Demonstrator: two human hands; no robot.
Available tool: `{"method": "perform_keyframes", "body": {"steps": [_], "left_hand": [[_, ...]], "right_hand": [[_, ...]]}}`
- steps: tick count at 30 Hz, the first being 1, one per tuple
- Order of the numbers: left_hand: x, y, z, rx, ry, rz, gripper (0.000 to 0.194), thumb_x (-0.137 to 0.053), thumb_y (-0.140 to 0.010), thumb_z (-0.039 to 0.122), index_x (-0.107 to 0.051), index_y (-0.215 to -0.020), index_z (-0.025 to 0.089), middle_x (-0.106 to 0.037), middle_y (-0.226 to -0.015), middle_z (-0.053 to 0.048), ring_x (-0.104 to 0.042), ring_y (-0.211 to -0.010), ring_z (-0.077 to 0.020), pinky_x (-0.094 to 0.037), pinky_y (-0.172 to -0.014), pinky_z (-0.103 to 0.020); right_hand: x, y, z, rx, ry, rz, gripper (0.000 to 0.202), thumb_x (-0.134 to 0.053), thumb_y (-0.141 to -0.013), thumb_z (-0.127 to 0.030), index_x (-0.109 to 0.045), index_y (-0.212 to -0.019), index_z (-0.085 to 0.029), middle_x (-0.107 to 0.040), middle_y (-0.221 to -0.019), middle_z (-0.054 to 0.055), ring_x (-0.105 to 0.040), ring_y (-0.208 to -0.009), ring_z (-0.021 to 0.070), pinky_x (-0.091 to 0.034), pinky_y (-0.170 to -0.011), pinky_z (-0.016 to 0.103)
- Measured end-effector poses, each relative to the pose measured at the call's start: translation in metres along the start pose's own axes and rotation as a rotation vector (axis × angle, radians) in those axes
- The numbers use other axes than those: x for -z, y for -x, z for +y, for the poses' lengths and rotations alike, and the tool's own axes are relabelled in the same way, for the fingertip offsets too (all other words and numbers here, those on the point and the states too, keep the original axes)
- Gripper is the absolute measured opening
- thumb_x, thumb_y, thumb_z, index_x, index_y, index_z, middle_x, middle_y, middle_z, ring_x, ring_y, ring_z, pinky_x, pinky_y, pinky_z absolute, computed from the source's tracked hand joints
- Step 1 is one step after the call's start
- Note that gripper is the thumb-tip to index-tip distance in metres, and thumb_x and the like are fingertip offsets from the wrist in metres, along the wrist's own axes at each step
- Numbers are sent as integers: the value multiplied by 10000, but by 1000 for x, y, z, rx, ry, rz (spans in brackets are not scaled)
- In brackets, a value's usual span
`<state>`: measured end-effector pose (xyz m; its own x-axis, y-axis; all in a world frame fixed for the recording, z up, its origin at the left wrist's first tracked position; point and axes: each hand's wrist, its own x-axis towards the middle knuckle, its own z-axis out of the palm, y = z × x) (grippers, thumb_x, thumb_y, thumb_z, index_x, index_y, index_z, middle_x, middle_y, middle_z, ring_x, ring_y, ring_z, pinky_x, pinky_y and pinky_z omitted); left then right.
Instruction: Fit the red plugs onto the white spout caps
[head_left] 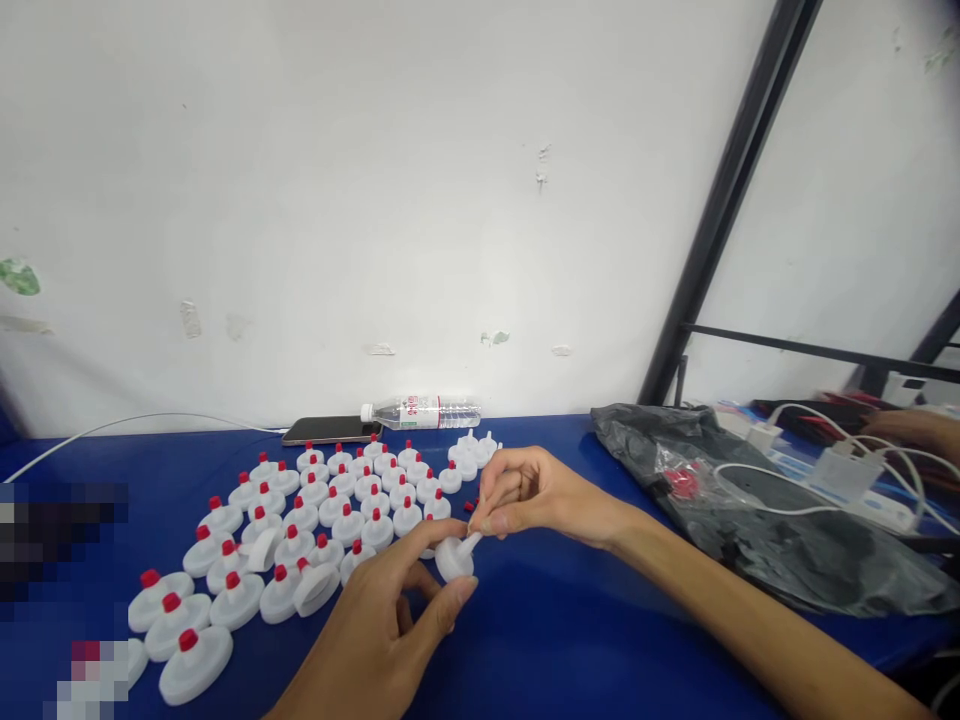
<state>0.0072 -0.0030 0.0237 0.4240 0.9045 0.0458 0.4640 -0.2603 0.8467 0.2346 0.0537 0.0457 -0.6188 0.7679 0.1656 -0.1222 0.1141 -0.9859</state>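
The left hand (390, 610) pinches a round white plastic cap (453, 558), nozzle pointing far-right toward the right hand (525, 495), whose fingertips pinch its tip.

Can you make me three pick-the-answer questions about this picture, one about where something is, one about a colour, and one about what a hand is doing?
1. Where does the bottle lie?
A. by the wall, next to the phone
B. on the black bag
C. in a hand

2. What colour are the tips on the finished caps?
A. green
B. red
C. yellow

3. What is the left hand doing?
A. lying flat on the table
B. holding the bottle
C. holding a white cap

Answers: 1 A, the bottle lies on its side right of the phone. 2 B, each cap has a red tip. 3 C, its fingers grip the cap while the right hand pinches the spout.
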Motion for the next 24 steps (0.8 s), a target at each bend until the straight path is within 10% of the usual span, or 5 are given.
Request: {"method": "perform_keyframes", "body": {"steps": [24], "left_hand": [[0,0,5,57,84,26,597,-507,-894,651,-536,-1301,216,-643,-652,28,-368,-484,-110,-271,-471,-233]], "right_hand": [[-3,2,-5,15,55,-37,361,-792,-843,-273,-620,-1151,-201,-760,-1007,55,-705,-889,134,-527,-838,277]]}}
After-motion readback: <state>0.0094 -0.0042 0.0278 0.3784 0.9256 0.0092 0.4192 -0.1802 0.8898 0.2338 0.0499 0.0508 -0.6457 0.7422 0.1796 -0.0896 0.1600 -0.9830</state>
